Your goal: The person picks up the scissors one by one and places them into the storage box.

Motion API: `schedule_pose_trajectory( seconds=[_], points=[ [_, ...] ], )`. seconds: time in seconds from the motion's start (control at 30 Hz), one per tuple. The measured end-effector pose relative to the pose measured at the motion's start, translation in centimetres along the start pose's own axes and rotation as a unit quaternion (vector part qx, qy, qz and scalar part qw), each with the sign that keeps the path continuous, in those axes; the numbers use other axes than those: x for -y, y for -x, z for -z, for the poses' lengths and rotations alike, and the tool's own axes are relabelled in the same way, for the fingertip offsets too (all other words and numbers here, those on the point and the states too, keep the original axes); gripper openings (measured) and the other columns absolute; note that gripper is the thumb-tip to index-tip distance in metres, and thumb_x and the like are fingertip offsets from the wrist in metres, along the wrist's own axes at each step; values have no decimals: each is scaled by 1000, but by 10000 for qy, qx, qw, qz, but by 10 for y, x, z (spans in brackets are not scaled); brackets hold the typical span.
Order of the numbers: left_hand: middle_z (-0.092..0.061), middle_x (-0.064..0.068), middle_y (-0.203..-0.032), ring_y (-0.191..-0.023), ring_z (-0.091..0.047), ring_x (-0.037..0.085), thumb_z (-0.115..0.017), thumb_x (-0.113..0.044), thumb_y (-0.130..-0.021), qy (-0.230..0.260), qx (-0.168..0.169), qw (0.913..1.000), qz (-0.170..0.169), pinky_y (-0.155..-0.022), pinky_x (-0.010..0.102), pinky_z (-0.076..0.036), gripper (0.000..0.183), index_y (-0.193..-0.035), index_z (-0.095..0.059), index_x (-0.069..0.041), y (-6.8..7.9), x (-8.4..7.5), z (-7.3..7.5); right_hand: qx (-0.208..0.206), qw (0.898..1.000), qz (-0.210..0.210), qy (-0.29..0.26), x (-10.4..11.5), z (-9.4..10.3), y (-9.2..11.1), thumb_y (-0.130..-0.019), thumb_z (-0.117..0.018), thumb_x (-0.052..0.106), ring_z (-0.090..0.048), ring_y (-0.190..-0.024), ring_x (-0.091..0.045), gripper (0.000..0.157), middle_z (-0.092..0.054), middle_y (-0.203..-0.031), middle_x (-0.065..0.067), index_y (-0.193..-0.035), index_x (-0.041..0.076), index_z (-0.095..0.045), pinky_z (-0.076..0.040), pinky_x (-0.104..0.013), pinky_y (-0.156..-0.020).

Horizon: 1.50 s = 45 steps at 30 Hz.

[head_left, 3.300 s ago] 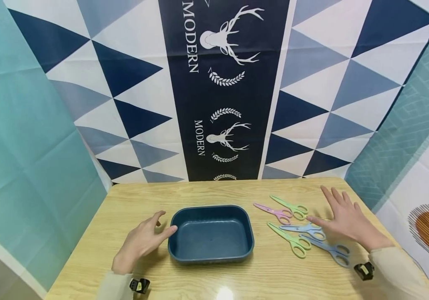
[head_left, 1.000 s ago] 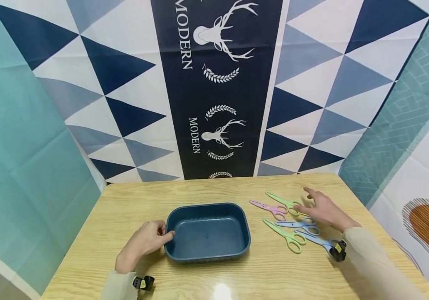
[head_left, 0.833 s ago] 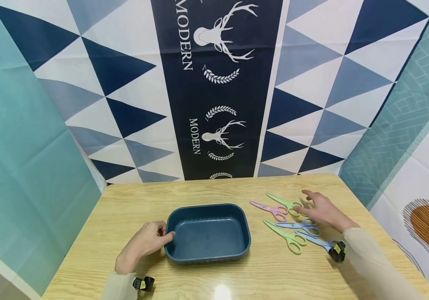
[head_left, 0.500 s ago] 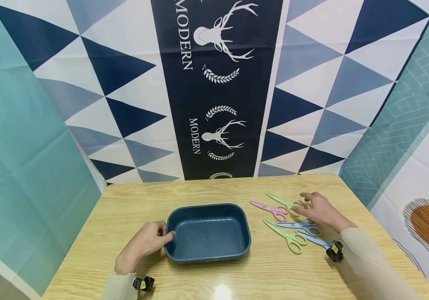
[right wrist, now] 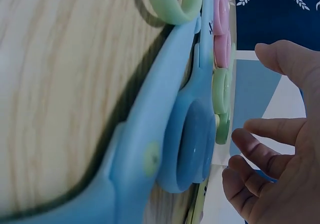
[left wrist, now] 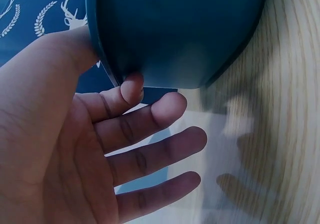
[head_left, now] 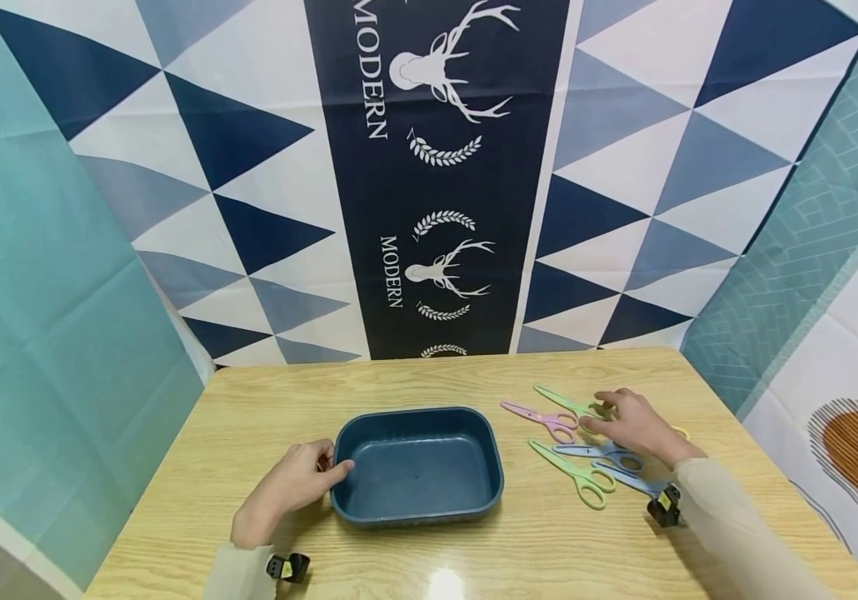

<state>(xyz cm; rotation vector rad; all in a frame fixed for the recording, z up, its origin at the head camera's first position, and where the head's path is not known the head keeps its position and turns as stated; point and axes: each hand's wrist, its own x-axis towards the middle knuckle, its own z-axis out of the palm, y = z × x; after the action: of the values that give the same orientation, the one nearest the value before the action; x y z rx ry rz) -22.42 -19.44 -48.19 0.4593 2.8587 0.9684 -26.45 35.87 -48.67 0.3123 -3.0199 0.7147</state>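
Right hand (head_left: 633,423): fingers loosely bent, thumb apart from index, nothing pinched. We see it just above the handles of the far green scissors (head_left: 571,404); the right wrist view shows a gap there. Left hand (head_left: 288,482): thumb inside the box (head_left: 417,493), index against the outer side, so we read the wall as pinched at its left end; other fingers spread.

Step in hand, as we judge it: reach for the far green scissors while the left hand steadies the box. To do it well, we'd lower the fingertips straight onto the rings, close thumb and index on that pair only, and lift before drawing sideways. The pink scissors (head_left: 546,418) lie just beside, so a wide grasp could snag them. Light plastic, probably; a gentle pinch should do. Keep the wrist high too: the upper blue scissors (head_left: 586,451) and lower blue scissors (head_left: 627,477) lie near the right forearm and could get dragged.

Further out: the near green scissors (head_left: 573,469) sit nearer us, between box and lower blue pair. All five point blades left on the desk (head_left: 219,450). Yellow piece (head_left: 682,432) beyond the forearm, mostly hidden; can't tell what it is.
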Motion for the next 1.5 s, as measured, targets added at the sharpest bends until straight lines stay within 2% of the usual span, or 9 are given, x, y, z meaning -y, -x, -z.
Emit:
schedule_pose_trajectory(
  seconds=[0.2,0.4,0.7,1.23,1.37,1.5],
  points=[
    [-49,-6,-66,-56,-44,8,-68,-38,-99,-24,-6,10000,-5,-55,23,-36,35,-76,-52,-17,1,0,0,-53,9999,130,84,-1,-4,-1,-96,-71,42,-61,-94,-29,61,-67,-112,-20,-127,-10,-64,-52,-49,-79],
    [-50,-6,-66,-58,-45,8,-68,-37,-99,-12,-9,10000,-7,-57,23,-36,35,-75,-53,-17,0,0,1,-62,9998,176,92,-2,-6,-3,-96,-71,38,-59,-87,-23,56,-68,-107,-17,-125,-10,-66,-51,-44,-76],
    [-52,-6,-66,-57,-46,7,-65,-40,-101,-106,41,9999,-61,-58,24,-39,36,-76,-53,-17,-2,1,0,-87,9996,274,68,-2,-5,-7,-94,-72,19,-66,-99,-42,38,-69,-109,-26,-117,-11,-69,-54,-56,-82],
    [-50,-6,-64,-55,-43,6,-63,-48,-100,-97,14,9999,-84,-57,23,-37,41,-76,-53,-16,-1,-1,2,66,9994,338,-39,-6,-10,-13,-97,-70,16,-68,-99,-43,37,-69,-111,-30,-119,-13,-68,-57,-53,-80],
    [-49,-6,-63,-54,-43,6,-63,-47,-101,-100,-10,9999,-87,-56,23,-37,41,-76,-53,-16,-1,-2,2,85,9995,312,-70,-5,-10,-14,-96,-71,13,-70,-95,-39,33,-70,-108,-28,-116,-13,-69,-58,-51,-78],
    [-47,-6,-62,-53,-41,7,-61,-45,-103,-63,29,10000,-60,-56,23,-35,41,-75,-53,-16,-1,-2,2,113,9999,100,-39,-2,-10,-15,-93,-72,8,-71,-89,-32,27,-74,-103,-24,-112,-11,-72,-58,-49,-76]
  ],
)
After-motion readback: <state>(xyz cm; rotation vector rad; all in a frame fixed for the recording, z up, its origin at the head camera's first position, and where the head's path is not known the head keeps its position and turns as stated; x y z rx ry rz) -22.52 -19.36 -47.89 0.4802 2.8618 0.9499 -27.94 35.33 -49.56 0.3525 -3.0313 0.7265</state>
